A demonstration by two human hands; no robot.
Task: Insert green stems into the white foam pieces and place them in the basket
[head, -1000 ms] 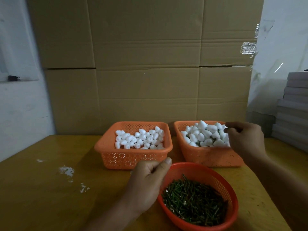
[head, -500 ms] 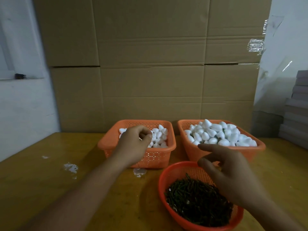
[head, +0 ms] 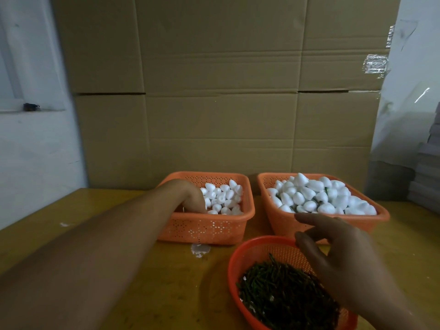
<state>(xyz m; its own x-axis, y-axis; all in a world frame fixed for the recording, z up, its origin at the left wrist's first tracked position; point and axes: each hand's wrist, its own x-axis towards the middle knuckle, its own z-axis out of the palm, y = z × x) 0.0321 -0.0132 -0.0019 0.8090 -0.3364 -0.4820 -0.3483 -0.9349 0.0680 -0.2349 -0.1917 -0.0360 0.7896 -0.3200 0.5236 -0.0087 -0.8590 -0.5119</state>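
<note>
Mid-batch, plenty left
Left hand digs into loose foam pieces, grip hidden; right hand hovers empty, fingers slack, over green stems; right basket heaped.

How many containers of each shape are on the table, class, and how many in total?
Rectangular orange baskets: 2, the left basket and the right basket, both holding white foam pieces.
Round red basket: 1, holding green stems.
Total: 3 containers.
</note>
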